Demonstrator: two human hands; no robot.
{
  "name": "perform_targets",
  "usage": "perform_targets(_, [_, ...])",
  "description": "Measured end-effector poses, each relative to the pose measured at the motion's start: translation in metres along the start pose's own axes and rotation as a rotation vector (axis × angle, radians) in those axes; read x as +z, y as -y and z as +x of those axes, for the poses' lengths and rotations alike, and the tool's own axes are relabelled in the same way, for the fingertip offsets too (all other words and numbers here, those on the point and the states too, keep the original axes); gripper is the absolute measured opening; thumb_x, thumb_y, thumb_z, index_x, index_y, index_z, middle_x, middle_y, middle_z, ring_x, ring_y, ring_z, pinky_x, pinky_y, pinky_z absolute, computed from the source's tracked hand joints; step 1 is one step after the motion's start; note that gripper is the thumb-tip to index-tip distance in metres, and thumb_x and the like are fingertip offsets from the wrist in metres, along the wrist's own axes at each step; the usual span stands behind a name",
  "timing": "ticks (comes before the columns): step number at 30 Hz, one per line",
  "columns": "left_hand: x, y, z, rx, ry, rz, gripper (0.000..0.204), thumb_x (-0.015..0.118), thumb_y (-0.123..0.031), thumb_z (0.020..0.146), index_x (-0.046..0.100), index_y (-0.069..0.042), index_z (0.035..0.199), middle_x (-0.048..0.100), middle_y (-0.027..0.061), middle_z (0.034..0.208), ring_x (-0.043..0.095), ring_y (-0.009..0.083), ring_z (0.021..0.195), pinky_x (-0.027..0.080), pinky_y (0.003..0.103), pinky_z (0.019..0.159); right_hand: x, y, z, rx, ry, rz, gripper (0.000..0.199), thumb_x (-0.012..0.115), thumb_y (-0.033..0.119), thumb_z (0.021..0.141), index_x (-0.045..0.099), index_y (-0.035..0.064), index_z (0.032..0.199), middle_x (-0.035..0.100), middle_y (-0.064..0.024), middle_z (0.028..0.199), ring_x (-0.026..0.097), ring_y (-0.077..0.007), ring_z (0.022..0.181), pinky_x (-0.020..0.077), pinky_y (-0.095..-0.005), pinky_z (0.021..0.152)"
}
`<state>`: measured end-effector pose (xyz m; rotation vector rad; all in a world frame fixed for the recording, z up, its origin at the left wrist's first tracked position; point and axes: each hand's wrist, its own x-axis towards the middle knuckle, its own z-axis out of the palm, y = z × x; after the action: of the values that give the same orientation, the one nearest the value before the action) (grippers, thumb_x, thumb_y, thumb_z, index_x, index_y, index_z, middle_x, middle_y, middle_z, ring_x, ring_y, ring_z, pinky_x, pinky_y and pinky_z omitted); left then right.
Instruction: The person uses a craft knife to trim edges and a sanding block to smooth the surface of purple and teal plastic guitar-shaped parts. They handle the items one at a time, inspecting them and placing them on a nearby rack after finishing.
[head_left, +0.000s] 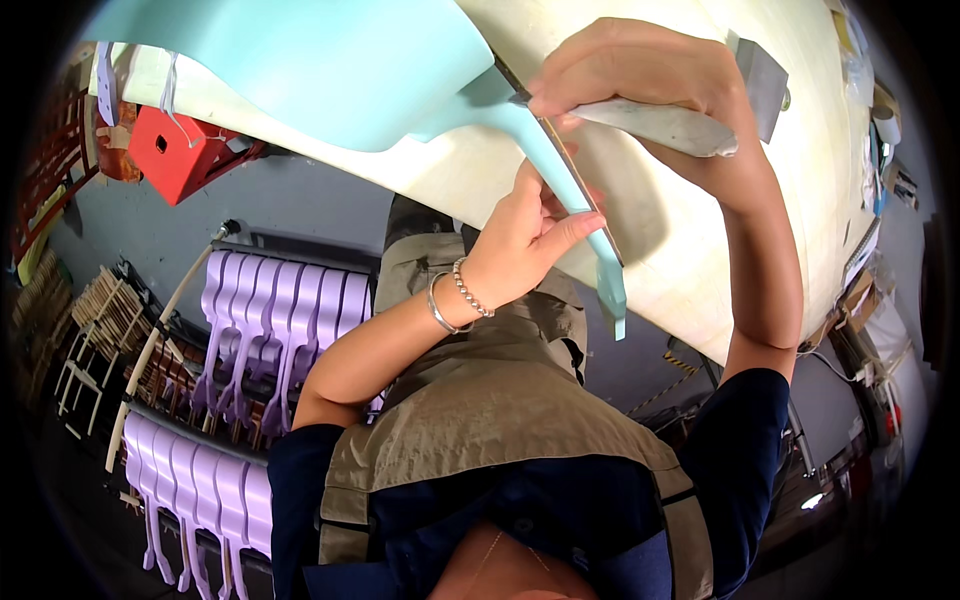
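A pale turquoise painted piece [330,60] with a broad body and a long thin leg lies on a cream worktable [690,240]. My left hand [525,235], with bracelets at the wrist, grips the thin leg from below, thumb along its edge. My right hand [640,75] is closed around the grey handle of a flat tool [665,125], whose tip touches the piece where the leg meets the body.
A metal scraper blade [762,85] lies on the table behind my right hand. Racks of lilac painted pieces [270,315] stand on the left, with unpainted wooden ones [100,320] further left. A red birdhouse [180,150] sits under the table edge. Clutter lines the right side.
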<state>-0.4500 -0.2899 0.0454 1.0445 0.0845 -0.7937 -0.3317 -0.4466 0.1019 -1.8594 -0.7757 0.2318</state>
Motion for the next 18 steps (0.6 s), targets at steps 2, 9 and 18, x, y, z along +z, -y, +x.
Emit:
perform_targets(2, [-0.001, 0.001, -0.001, 0.009, 0.003, -0.001, 0.053, 0.054, -0.005, 0.091, 0.020, 0.001, 0.132, 0.053, 0.0173, 0.111, 0.057, 0.0268, 0.106, 0.047, 0.038, 0.091, 0.001, 0.000, -0.002, 0.006, 0.004, -0.006, 0.018, 0.071, 0.004, 0.062, 0.066, 0.0008, 0.080, 0.064, -0.0074, 0.076, 0.063, -0.0224, 0.070, 0.0511, -0.0282, 0.062])
perform_targets(9, [-0.001, -0.001, 0.000, 0.035, 0.014, 0.022, 0.047, 0.054, -0.005, 0.091, 0.024, 0.001, 0.128, 0.054, 0.0173, 0.109, 0.057, 0.0253, 0.104, 0.048, 0.037, 0.089, -0.002, 0.005, -0.020, 0.063, 0.027, -0.007, 0.021, 0.071, 0.007, 0.062, 0.066, 0.0013, 0.081, 0.065, -0.0081, 0.079, 0.064, -0.0240, 0.073, 0.0514, -0.0287, 0.064])
perform_targets(18, [-0.001, 0.006, -0.001, 0.007, -0.062, -0.040, 0.056, 0.061, -0.005, 0.086, 0.027, 0.000, 0.131, 0.056, 0.0134, 0.108, 0.059, 0.0191, 0.100, 0.050, 0.031, 0.085, -0.006, 0.005, -0.059, 0.225, 0.023, 0.107, 0.013, 0.069, 0.001, 0.066, 0.065, 0.0003, 0.079, 0.065, -0.0086, 0.079, 0.065, -0.0240, 0.077, 0.0523, -0.0291, 0.065])
